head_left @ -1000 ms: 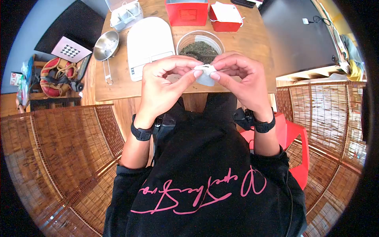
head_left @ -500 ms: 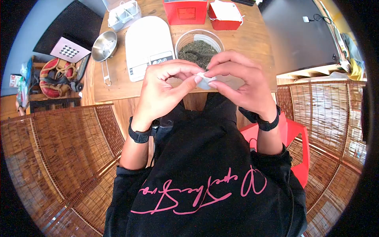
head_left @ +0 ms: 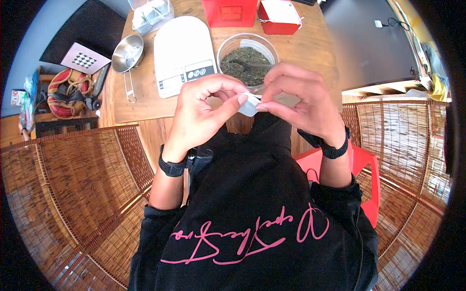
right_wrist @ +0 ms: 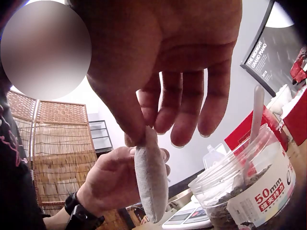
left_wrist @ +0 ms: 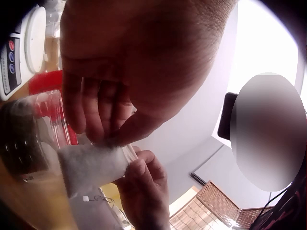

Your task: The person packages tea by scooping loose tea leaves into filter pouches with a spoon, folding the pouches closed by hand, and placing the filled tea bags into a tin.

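Note:
A small white tea bag [head_left: 248, 107], bulging with filling, hangs between both hands above the table's near edge. My left hand [head_left: 200, 110] pinches its upper left corner between thumb and forefinger. At the right end of its top edge, my right hand [head_left: 305, 103] pinches with thumb and fingertips. In the right wrist view the bag [right_wrist: 152, 184] appears edge-on, plump and hanging down. Just beyond the hands stands a clear tub [right_wrist: 259, 203] of dried dark green leaves, with a spoon [right_wrist: 257, 115] standing in it.
A white kitchen scale [head_left: 183, 46] lies left of the tub, with a long-handled metal pan [head_left: 128, 53] beside it. Farther back are a clear box [head_left: 151, 18] with white bags, a red box [head_left: 230, 13] and a smaller red box [head_left: 280, 24] holding white bags.
The right hand has loosened from its earlier close pinch, shifted its fingers and drawn slightly right along the bag's top edge. The left hand keeps its pinch; the bag now hangs tilted.

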